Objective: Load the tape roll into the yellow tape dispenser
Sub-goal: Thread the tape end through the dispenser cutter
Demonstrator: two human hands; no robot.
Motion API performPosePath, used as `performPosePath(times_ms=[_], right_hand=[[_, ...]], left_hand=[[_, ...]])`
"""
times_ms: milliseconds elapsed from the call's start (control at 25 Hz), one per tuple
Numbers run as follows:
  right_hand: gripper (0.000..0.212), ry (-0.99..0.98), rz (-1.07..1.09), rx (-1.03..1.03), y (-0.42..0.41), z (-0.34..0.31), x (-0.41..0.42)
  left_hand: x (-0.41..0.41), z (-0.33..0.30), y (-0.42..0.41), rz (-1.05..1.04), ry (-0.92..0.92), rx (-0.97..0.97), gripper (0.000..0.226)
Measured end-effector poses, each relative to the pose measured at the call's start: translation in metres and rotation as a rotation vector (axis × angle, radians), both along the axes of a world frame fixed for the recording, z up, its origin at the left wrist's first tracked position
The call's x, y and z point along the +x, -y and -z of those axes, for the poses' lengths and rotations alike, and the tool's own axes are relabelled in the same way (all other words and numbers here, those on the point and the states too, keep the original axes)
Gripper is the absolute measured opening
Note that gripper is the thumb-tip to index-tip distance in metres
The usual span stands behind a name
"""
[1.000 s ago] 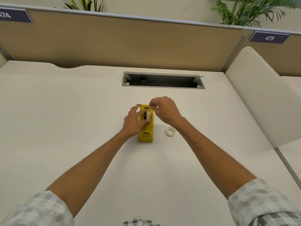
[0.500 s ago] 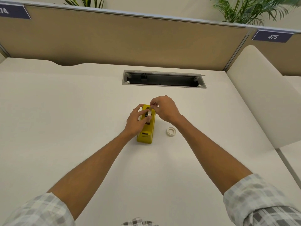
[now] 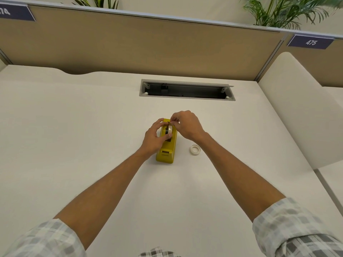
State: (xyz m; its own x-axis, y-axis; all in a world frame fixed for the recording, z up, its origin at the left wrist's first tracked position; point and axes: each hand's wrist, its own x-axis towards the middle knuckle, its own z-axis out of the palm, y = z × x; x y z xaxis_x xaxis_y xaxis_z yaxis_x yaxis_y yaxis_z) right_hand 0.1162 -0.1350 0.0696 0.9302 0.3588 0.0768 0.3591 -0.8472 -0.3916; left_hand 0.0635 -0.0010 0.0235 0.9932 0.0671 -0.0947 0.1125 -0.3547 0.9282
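Tan partition panels (image 3: 141,45) close off the back of a cream desk (image 3: 74,136), with potted plants (image 3: 282,12) showing above them and a blue plate reading 475 (image 3: 310,42) on the panel beyond the desk's right corner. Between the panels and the yellow tape dispenser (image 3: 166,145), a long grey cable slot (image 3: 187,89) is cut into the desk. A pale rounded side screen (image 3: 297,112) stands well to the right of the dispenser. Two bare forearms in rolled checked sleeves (image 3: 289,227) reach from the near edge towards the dispenser, which lies lengthwise near the desk's middle. The left hand (image 3: 155,138) is curled against the dispenser's left side, thumb on the tape roll (image 3: 168,131) that sits upright in its cradle. The right hand (image 3: 187,125) is at the dispenser's far end, thumb and forefinger pinched together just above the roll; whether they hold the tape's loose end cannot be told. A small white ring (image 3: 194,150) lies flat on the desk just right of the dispenser, apart from it.
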Motion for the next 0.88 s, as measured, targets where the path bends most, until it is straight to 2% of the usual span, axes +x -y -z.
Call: performPosePath(times_ms=[400,880], right_hand=[[0.021,-0.04,-0.009,0.012,-0.0014,0.0037,0.0015],[0.018,-0.098,0.051,0.058,-0.0029,0.0052,0.0044]], left_hand=[[0.0001,-0.0007,-0.0006,-0.014,-0.011,0.075,0.046],[-0.0012,-0.001,-0.0015,-0.012,0.023,0.075,0.046]])
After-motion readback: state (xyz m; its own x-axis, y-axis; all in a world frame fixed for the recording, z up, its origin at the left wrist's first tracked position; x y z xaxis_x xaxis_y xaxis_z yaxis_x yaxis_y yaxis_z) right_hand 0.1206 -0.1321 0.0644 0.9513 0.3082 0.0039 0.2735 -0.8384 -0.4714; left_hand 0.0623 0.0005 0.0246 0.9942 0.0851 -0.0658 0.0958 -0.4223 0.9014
